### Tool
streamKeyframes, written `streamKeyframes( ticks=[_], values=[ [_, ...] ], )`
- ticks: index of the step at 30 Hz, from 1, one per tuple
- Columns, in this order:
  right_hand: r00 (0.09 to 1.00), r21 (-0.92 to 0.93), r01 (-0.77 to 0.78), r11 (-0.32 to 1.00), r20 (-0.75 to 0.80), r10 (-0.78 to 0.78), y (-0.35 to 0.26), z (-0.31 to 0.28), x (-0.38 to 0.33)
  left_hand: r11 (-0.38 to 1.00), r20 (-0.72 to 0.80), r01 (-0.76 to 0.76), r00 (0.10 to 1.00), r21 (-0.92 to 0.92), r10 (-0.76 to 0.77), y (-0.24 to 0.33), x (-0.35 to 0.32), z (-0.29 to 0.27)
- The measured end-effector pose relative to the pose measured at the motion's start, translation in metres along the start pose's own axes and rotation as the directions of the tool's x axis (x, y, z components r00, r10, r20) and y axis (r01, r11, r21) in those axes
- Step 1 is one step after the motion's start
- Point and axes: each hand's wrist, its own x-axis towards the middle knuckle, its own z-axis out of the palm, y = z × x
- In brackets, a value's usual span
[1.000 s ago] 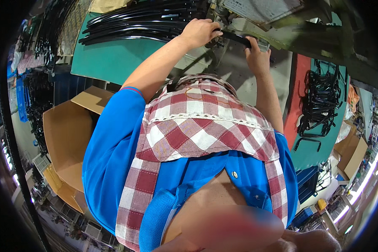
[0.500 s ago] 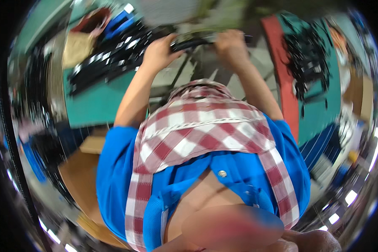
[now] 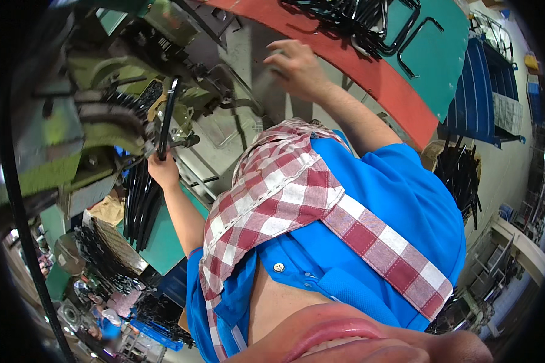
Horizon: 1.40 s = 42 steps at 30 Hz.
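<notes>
My left hand (image 3: 164, 173) is closed round the lower end of a straight black tube (image 3: 169, 115), which points away from me beside a green machine (image 3: 97, 142). Whether the tube touches the machine I cannot tell. My right hand (image 3: 299, 71) is raised, its fingers apart and nothing in them, near the red edge (image 3: 345, 60) of a table on the right. On that table's green top (image 3: 439, 60) lies a pile of bent black tubes (image 3: 351, 21). One bent black tube (image 3: 409, 48) lies at the near side of the pile.
Straight black tubes (image 3: 141, 209) lie on a green table (image 3: 166, 242) at the left, next to a brown paper piece (image 3: 107, 210). Blue crates (image 3: 479, 91) stand at the right, above a container of dark rods (image 3: 458, 175). A metal frame (image 3: 239, 100) stands between the tables.
The view has swung toward the right-hand table. Both hands were at a black tube in front of me; my right hand has let go and opened, while my left still holds a tube.
</notes>
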Motion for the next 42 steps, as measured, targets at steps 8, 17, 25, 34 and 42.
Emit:
streamKeyframes(
  ticks=[8, 17, 25, 34, 42],
  values=[
    [0.862, -0.291, -0.476, 0.83, -0.34, 0.375, 0.174, -0.093, -0.085, 0.945, -0.082, 0.128, 0.991, 0.301, -0.108, 0.039, -0.027, 0.02],
    [0.597, -0.268, -0.801, 0.535, -0.303, 0.742, 0.17, -0.064, -0.217, 0.984, 0.023, 0.083, 0.996, 0.155, -0.088, 0.004, -0.095, 0.004],
    [0.347, 0.714, -0.29, 0.638, -0.543, 0.765, 0.198, -0.178, -0.087, 0.999, 0.557, -0.033, 0.83, 0.004, 0.025, 0.049, -0.082, 0.041],
    [0.849, 0.081, -0.446, 0.891, -0.278, 0.45, 0.011, -0.192, 0.05, 0.999, 0.704, -0.016, 0.709, -0.043, 0.042, 0.042, -0.108, 0.029],
    [0.975, 0.278, -0.121, 0.953, 0.212, 0.062, -0.039, -0.165, 0.113, 0.999, 0.514, -0.012, 0.857, -0.05, 0.036, 0.063, -0.128, 0.013]
  ],
)
